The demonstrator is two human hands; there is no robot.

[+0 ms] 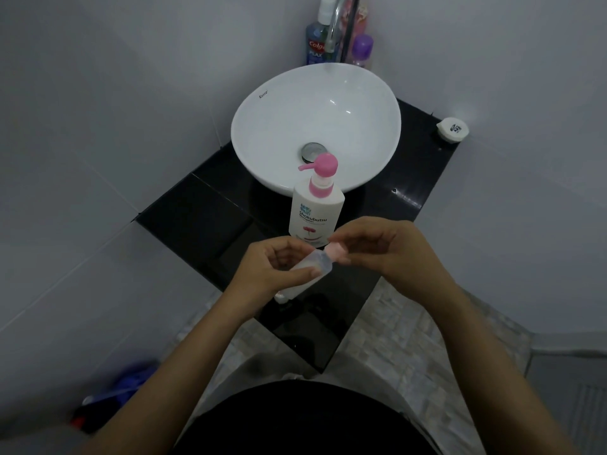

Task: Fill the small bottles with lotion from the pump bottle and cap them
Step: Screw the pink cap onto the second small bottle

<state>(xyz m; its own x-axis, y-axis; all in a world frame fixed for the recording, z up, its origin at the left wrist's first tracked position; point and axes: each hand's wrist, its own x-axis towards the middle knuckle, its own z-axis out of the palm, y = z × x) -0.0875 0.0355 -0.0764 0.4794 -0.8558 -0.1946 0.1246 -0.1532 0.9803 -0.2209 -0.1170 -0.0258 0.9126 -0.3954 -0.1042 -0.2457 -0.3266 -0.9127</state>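
One pump bottle (316,205), one small bottle (307,269), one basin (315,126), three bottles (338,37) behind.

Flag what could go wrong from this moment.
The left hand holds the small bottle tilted while the right hand pinches its pink cap; lotion could leak if the cap seats crooked. The pump bottle stands just behind the hands and could be knocked over.

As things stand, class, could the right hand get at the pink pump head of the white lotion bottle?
Probably yes, once it lets go. The right hand pinches the pink cap of the small clear bottle, so it is busy. The pink pump head stands just beyond it, with nothing between.
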